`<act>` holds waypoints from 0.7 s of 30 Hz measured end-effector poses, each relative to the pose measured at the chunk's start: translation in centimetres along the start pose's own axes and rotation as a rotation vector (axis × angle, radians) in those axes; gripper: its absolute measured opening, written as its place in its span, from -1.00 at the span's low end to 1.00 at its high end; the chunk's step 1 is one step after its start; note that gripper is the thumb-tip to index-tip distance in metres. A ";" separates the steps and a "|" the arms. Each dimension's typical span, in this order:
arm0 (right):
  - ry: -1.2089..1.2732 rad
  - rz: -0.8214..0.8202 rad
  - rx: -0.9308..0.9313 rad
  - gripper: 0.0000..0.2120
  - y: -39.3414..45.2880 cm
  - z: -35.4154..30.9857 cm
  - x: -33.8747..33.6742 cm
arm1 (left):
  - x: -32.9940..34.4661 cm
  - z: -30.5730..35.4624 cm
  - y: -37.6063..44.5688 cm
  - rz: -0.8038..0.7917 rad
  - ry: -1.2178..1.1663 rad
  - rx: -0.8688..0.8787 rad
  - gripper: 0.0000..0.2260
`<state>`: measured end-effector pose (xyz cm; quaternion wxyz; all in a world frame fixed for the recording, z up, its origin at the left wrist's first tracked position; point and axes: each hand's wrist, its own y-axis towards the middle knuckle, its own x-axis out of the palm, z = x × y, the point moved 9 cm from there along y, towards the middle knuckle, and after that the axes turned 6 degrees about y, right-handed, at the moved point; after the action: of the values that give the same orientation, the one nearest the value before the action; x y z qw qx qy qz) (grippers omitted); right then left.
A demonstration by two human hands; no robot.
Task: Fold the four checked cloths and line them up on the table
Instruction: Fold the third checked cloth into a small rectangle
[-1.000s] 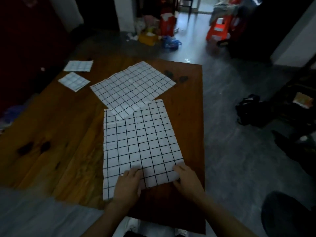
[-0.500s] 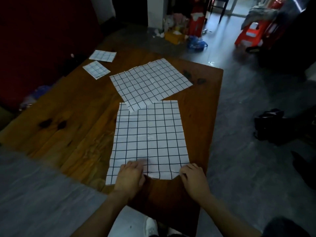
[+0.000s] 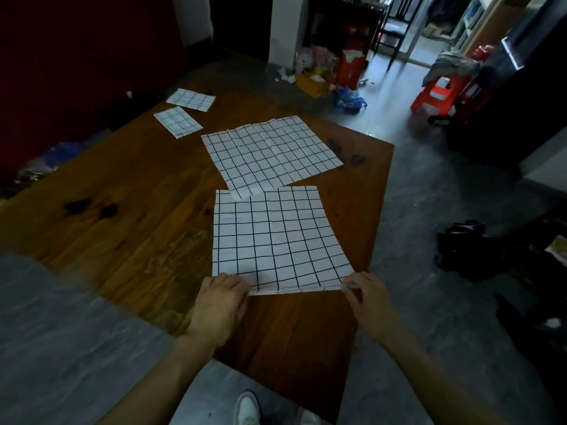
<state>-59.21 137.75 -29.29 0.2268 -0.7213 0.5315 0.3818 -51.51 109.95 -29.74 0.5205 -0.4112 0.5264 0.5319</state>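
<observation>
Left hand [image 3: 219, 305] and right hand [image 3: 365, 294], fingers curled, each pinch a near corner of the unfolded checked cloth [image 3: 276, 240] on the bench [image 3: 129, 216]; no legible writing.

Surface [image 3: 122, 210]: near cloth [image 3: 276, 240] at front edge, its far edge under the spread cloth [image 3: 270, 154] behind; two folded cloths [image 3: 190, 99] [image 3: 178, 121] far left, side by side.

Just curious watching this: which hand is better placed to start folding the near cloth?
Probably neither alone. The left hand and right hand each pinch a near corner of the near cloth, equally placed to lift its edge together.
</observation>
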 end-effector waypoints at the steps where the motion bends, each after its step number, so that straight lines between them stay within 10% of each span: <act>1: 0.011 0.005 -0.007 -0.96 -0.1 0.1 -0.4 | -0.5 0.1 -0.2 0.022 0.009 -0.002 -0.84; 21: 0.270 -0.079 -0.325 -0.89 -3.8 5.6 -9.2 | -5.6 13.3 -8.9 0.070 0.081 -0.392 -0.91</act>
<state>-58.67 148.60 -25.69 0.0490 -0.8133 0.4600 0.3530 -40.57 121.52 -23.92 0.3901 -0.5073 0.4474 0.6248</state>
